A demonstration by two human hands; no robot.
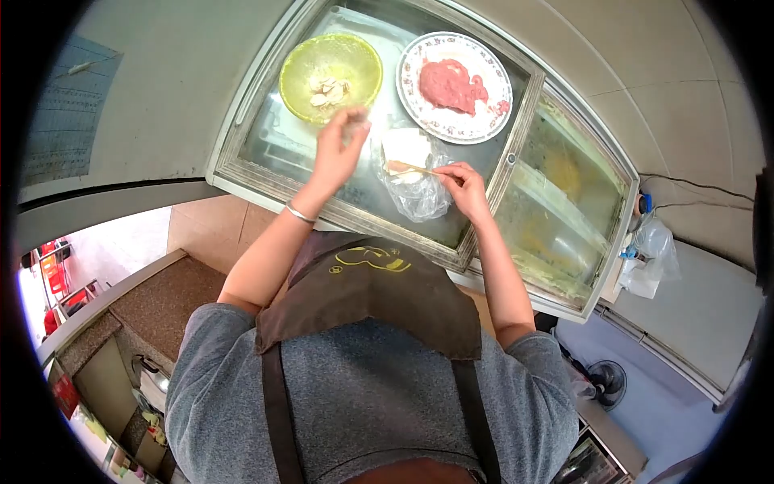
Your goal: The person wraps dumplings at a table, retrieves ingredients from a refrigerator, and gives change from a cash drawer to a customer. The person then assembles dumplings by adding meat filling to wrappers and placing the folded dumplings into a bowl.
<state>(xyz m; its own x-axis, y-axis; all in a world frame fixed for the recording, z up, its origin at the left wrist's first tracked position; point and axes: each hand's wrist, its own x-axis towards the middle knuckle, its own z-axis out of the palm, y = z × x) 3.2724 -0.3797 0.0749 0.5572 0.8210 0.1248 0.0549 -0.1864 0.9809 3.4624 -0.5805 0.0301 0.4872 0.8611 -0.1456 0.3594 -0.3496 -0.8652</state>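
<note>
My right hand (463, 187) pinches the end of a thin wooden stick (431, 171). The stick points left across a clear plastic bag (421, 198), and its far end is wider and tan; whether that is a spoon bowl or a piece of food I cannot tell. White blocky contents (405, 145) show at the bag's mouth. My left hand (342, 147) is by the near rim of a yellow-green bowl (294, 68), fingers bent, thumb apart, nothing visible between them. Pale slices (329, 91) lie in the bowl.
Raw red meat (451, 85) lies on a patterned white plate (416, 113) at the back right. Bowl, plate and bag rest on the glass top of a framed chest (347, 194). Another glass panel (556, 202) is to the right. A fan (606, 381) stands low at right.
</note>
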